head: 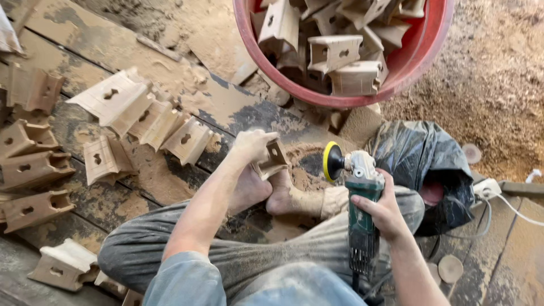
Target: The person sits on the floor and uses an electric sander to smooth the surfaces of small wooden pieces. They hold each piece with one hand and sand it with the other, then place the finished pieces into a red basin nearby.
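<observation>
My left hand [253, 146] grips a small carved wooden block [274, 160] with a slot in it, held just above my bare feet [266, 190]. In my right hand [385, 209] is a green angle grinder [360, 204]; its yellow-rimmed black sanding disc [332, 161] faces the block, a short gap to the block's right. I sit cross-legged on dusty planks with both knees raised.
A red tub [419, 62] full of similar wooden blocks stands ahead. Several more blocks [141, 113] lie in rows on the planks at left. A black plastic bag [425, 164] sits at right, beside a white power strip [486, 188] and cord. Sawdust covers the ground at right.
</observation>
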